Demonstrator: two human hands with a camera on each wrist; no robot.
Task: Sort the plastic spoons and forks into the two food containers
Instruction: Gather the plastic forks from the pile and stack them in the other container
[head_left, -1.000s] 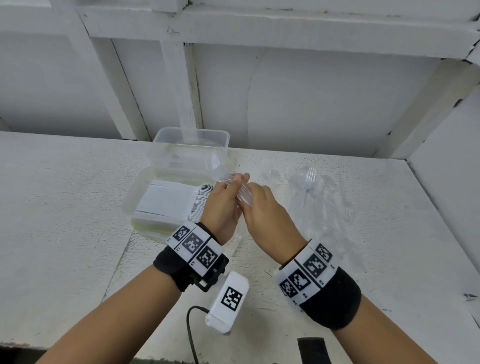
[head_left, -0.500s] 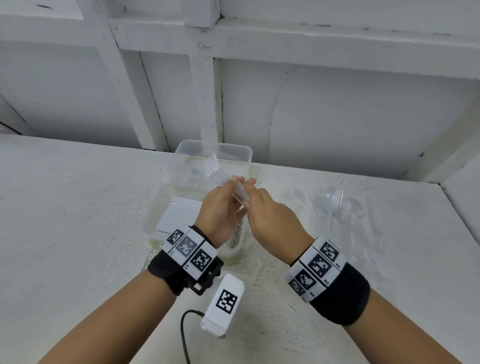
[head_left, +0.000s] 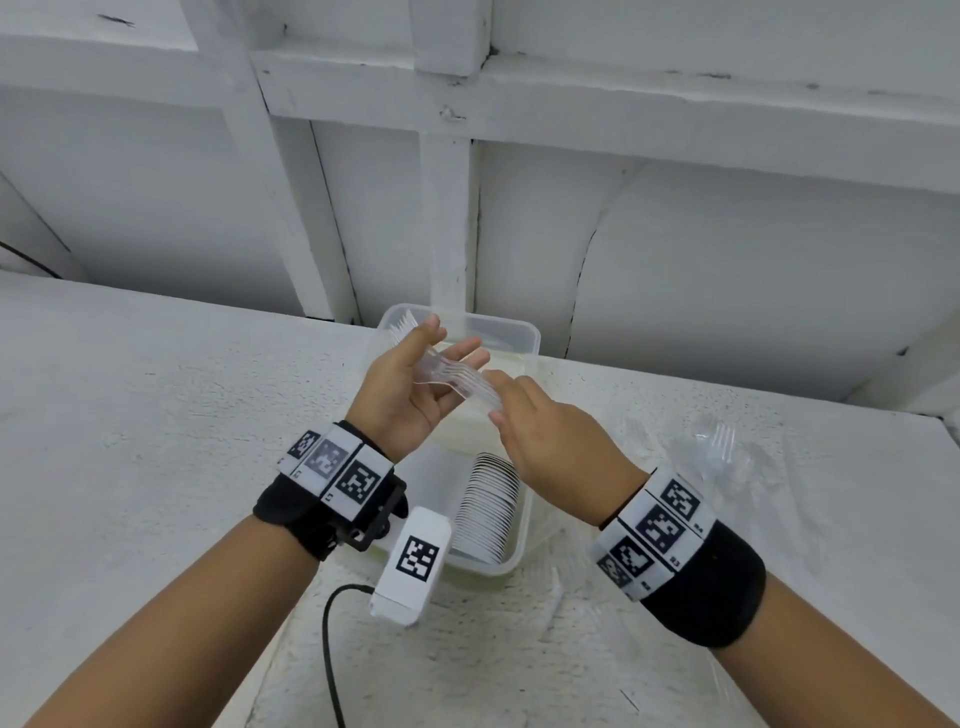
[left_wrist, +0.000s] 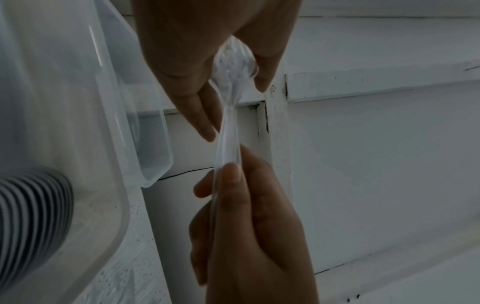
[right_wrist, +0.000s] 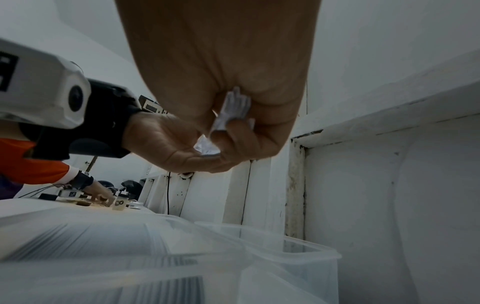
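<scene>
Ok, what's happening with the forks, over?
Left grip, right grip both hold bunch of clear plastic forks. Raised, not yet in clear rectangular plastic container. Nothing blocking.

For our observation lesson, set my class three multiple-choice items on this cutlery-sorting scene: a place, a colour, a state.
1. Where is the packed row of white cutlery? A in a drawer; B in the near container; C on a shelf.
2. What colour are the held forks? A black; B orange; C clear.
3. What is the right hand doing? A pinching the forks' handles; B lying flat; C hanging empty.
Key: 1 B, its walls surround the row; 2 C, skin shows through them; 3 A, its fingers close on the handles.
</scene>
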